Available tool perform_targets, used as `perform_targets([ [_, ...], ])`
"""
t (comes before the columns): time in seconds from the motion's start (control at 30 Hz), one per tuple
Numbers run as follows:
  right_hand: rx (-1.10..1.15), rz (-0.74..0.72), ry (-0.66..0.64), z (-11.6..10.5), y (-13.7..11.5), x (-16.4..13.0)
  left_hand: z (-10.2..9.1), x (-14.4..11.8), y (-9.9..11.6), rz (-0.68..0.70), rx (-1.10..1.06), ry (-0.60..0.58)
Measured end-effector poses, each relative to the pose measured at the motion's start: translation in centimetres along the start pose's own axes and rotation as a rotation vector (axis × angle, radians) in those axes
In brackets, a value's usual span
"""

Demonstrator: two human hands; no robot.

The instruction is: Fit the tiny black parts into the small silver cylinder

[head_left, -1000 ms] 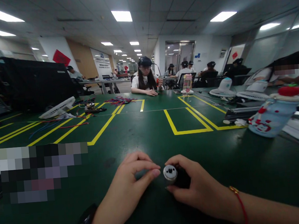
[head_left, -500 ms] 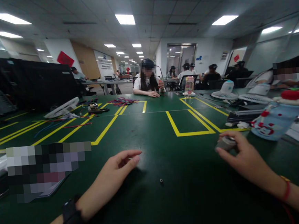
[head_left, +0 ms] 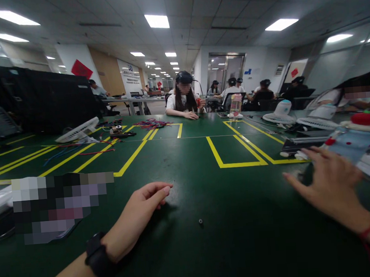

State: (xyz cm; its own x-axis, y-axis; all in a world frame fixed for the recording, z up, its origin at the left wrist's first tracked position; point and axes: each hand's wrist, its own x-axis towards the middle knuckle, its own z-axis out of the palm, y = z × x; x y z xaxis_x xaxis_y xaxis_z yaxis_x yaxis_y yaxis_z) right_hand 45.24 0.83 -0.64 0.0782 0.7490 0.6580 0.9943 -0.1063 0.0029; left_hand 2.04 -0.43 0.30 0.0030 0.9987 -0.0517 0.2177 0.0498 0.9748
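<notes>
My left hand (head_left: 149, 199) is above the green table, its thumb and index finger pressed together and the other fingers curled under. Whatever may be in that pinch is hidden. To the right of it, a small dark ring-like metal piece (head_left: 201, 222) lies on the tabletop. My right hand (head_left: 331, 186) is at the right, palm down with fingers spread, a little blurred. It overlaps the light-blue cup (head_left: 348, 142) with the red top. A dark greyish shape (head_left: 300, 176) shows faintly between thumb and fingers, too unclear to name.
A phone-like slab (head_left: 64, 233), partly pixelated, lies at the left. Farther off are a white fan (head_left: 78, 130), a heap of coloured wires (head_left: 153, 123) and yellow tape lines (head_left: 243, 164). Across the table sits a person (head_left: 185, 100). White fans (head_left: 279, 113) stand at the right.
My right hand has moved right towards the cup and spread its fingers; the grey cylinder it held is no longer clearly visible. My left thumb and index finger have closed together.
</notes>
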Motion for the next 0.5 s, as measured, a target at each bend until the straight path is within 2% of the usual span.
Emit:
perform_targets([
  [0.07, 0.204, -0.265, -0.073, -1.2, -6.3, -1.1, 0.0, 0.0, 0.0, -0.009, 0.000, 0.006],
  [0.13, 0.457, -0.458, -0.305, -2.3, -12.3, -2.3, -0.1, 0.1, -0.1, -0.007, 0.004, -0.005],
  [0.2, 0.642, -0.550, -0.491, -3.0, -17.0, -3.0, -0.2, 0.1, -0.2, 0.007, 0.011, -0.023],
  [0.27, 0.763, -0.595, -0.599, -3.4, -19.6, -3.0, -0.3, 0.1, -0.3, 0.023, 0.011, -0.031],
  [0.3, 0.803, -0.592, -0.623, -3.5, -20.0, -2.7, -0.3, 0.1, -0.3, 0.025, 0.006, -0.029],
  [0.37, 0.842, -0.516, -0.606, -3.3, -18.8, -1.6, -0.4, 0.0, -0.4, 0.020, -0.006, -0.026],
  [0.43, 0.775, -0.384, -0.494, -2.9, -15.4, 0.0, -0.3, -0.1, -0.4, 0.016, -0.017, -0.020],
  [0.5, 0.552, -0.282, -0.296, -2.5, -10.3, 1.7, -0.3, -0.1, -0.3, 0.015, -0.016, -0.016],
])
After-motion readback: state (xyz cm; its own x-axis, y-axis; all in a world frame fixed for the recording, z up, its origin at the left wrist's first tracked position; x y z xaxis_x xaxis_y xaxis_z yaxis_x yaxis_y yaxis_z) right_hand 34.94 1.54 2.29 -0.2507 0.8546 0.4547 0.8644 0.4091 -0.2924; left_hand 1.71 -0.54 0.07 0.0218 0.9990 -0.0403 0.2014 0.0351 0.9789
